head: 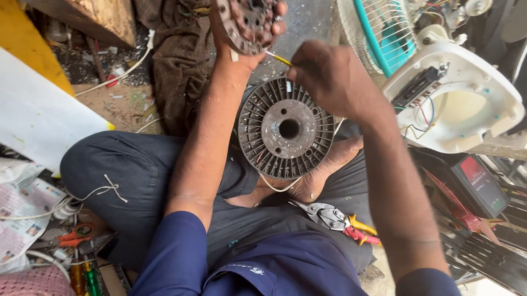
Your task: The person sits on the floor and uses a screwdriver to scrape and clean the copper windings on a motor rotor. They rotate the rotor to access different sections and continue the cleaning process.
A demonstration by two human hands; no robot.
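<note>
Your left hand (248, 17), at the top centre of the frame, holds a round, rust-brown laminated metal motor core (243, 7) with slots ringing its face. The fingers (279, 10) curl over its right edge and clamp it against the palm; the disc is tilted, its face turned toward you.

Your right hand (330, 75), just right of centre and below the core, has thumb and fingertips pinched together on a thin yellow-sleeved wire (279, 59). The wire runs up and left from the pinch toward the lower edge of the core, its tip near your left wrist.

Directly under both hands sits a dark grey plastic spool (288, 128), round, with radial ribs and a dusty hub with a centre hole. It rests against your bare foot (320, 170), between your crossed legs in dark trousers.

Below the spool, on your lap, lie metal snips with red and yellow handles (342, 221). At the upper right stands a white plastic fan base (464, 100), opened, with loose coloured wiring, beside a white and teal wire fan guard (374, 26). At the lower left lie orange-handled pliers (75, 235) and a green-handled screwdriver (91, 281) on crumpled printed paper (1, 228).
</note>
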